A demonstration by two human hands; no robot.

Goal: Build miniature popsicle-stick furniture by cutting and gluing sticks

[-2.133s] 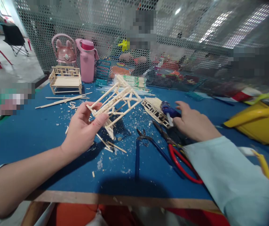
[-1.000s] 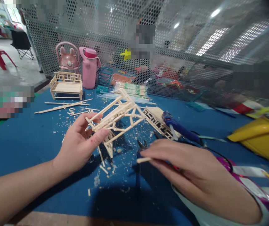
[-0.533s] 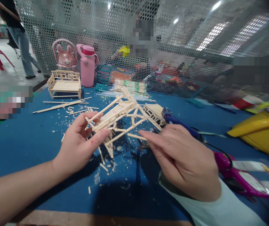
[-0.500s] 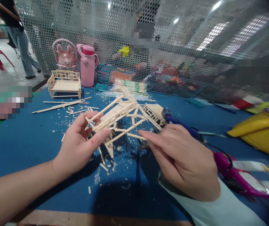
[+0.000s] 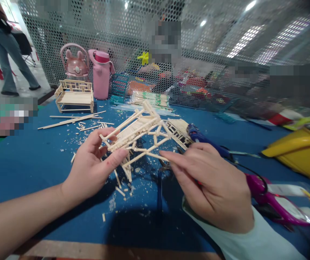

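My left hand grips the left end of a small frame of pale wooden sticks, thumb in front and fingers behind. The frame is held tilted above the blue table. My right hand pinches the right end of a thin stick, whose other end meets the crossed sticks at the frame's lower side. Behind my right hand lies a latticed wooden panel, beside a blue tool. Dark pliers with a blue handle are partly hidden by my right fingers.
A small wooden bench and a pink bottle stand at the back left. Loose sticks and scraps lie around. Packed sticks lie near the mesh wall. A magenta tool and a yellow object are at right.
The wooden frame has shifted very slightly to the right in my left hand. My right hand has hardly moved. A person in jeans beyond the table at left has moved nearer.
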